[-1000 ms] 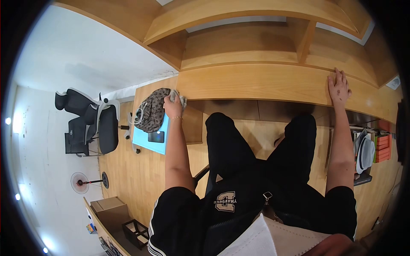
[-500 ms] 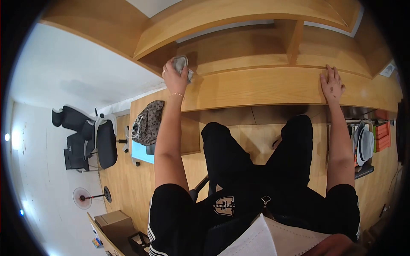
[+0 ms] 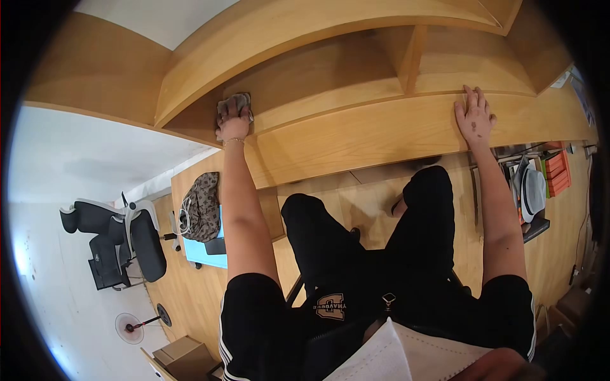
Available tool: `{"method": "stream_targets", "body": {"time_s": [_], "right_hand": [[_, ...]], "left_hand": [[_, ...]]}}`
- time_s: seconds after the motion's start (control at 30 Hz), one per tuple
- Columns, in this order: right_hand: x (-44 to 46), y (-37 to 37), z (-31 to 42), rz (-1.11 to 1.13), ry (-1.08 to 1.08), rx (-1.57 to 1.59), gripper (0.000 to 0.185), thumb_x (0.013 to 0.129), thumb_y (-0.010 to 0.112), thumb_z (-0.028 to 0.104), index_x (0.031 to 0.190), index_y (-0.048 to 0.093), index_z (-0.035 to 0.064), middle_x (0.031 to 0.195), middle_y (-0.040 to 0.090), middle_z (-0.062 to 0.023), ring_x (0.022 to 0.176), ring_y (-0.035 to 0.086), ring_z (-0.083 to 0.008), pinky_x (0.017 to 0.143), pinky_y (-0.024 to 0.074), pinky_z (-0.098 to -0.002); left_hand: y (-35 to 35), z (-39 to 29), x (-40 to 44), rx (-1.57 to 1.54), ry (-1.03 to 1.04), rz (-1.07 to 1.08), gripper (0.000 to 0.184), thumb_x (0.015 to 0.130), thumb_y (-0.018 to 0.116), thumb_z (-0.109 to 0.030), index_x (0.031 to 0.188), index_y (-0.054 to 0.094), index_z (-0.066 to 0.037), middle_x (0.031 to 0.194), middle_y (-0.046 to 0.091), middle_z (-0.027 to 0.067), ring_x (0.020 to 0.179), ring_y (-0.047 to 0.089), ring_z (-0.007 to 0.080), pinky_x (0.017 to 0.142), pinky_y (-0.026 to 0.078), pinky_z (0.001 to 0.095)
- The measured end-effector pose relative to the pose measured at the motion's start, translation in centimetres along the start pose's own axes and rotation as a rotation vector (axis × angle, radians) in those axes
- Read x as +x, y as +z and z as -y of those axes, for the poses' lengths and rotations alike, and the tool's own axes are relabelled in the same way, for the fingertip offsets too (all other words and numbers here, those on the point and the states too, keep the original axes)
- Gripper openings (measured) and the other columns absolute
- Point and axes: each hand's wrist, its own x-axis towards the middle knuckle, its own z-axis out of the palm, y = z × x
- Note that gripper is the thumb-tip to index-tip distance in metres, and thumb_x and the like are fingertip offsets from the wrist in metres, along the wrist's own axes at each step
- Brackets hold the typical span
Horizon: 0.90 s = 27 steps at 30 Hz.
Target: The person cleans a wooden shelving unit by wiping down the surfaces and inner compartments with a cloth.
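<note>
My left hand [image 3: 232, 127] presses a crumpled grey cloth [image 3: 241, 101] against the wood at the left end of the low shelf compartment [image 3: 330, 70]. Its fingers lie over the cloth, and a thin bracelet circles the wrist. My right hand [image 3: 475, 120] rests with fingers spread on the wooden desk [image 3: 356, 130], close to the front edge of the right-hand compartment [image 3: 470, 60]. It holds nothing.
Left of the desk, a patterned drawstring bag [image 3: 202, 206] lies beside a light blue item [image 3: 204, 254]. Farther left are a black office chair [image 3: 143, 238] and a fan [image 3: 130, 327]. A grey hat [image 3: 534, 192] and orange-red boxes [image 3: 557, 173] sit below the desk at right.
My left hand has moved the cloth left into the compartment's corner, with its fingers now spread over it. My right hand stays on the desk. The view has shifted and tilted slightly.
</note>
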Motion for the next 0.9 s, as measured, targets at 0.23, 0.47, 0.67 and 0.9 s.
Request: {"method": "stream_targets", "body": {"time_s": [0.23,0.47,0.67,0.9], "right_hand": [[0.0,0.0,0.2,0.006,-0.001,-0.022,0.056,0.086,0.048,0.045,0.139,0.039,0.027,0.148,0.034,-0.0064,0.132,0.036,-0.0293,0.098,0.0261,-0.0606],[-0.1,-0.1,0.3,0.021,0.007,-0.034,0.057,0.086,0.047,0.046,0.139,0.038,0.0267,0.148,0.033,-0.0068,0.131,0.036,-0.0304,0.098,0.0254,-0.0629],[-0.1,-0.1,0.3,0.02,0.006,-0.035,0.057,0.087,0.047,0.046,0.14,0.038,0.0266,0.148,0.033,-0.0073,0.131,0.037,-0.0305,0.099,0.0253,-0.0637],[-0.2,-0.2,0.3,0.02,0.003,-0.052,0.057,0.087,0.048,0.045,0.14,0.038,0.0263,0.148,0.033,-0.008,0.131,0.037,-0.0311,0.098,0.0259,-0.0644]], "left_hand": [[-1.3,-6.1,-3.5,-0.001,-0.116,-0.055,0.056,0.086,0.045,-0.043,0.14,0.038,-0.031,0.141,0.044,0.0142,0.124,0.04,0.0411,0.092,0.032,0.0606],[-1.5,-15.9,-9.6,-0.024,0.165,-0.138,0.049,0.084,0.051,-0.036,0.133,0.048,-0.026,0.134,0.051,0.0119,0.118,0.046,0.0376,0.088,0.037,0.0588],[-2.4,-24.1,-14.8,-0.244,0.492,-0.226,0.037,0.085,0.053,-0.031,0.12,0.06,-0.022,0.129,0.056,0.0095,0.121,0.046,0.0357,0.087,0.036,0.0545],[-2.3,-29.8,-17.1,-0.384,0.748,-0.263,0.028,0.083,0.056,-0.024,0.109,0.066,-0.021,0.123,0.06,0.0041,0.116,0.048,0.0323,0.085,0.035,0.0487]]}}
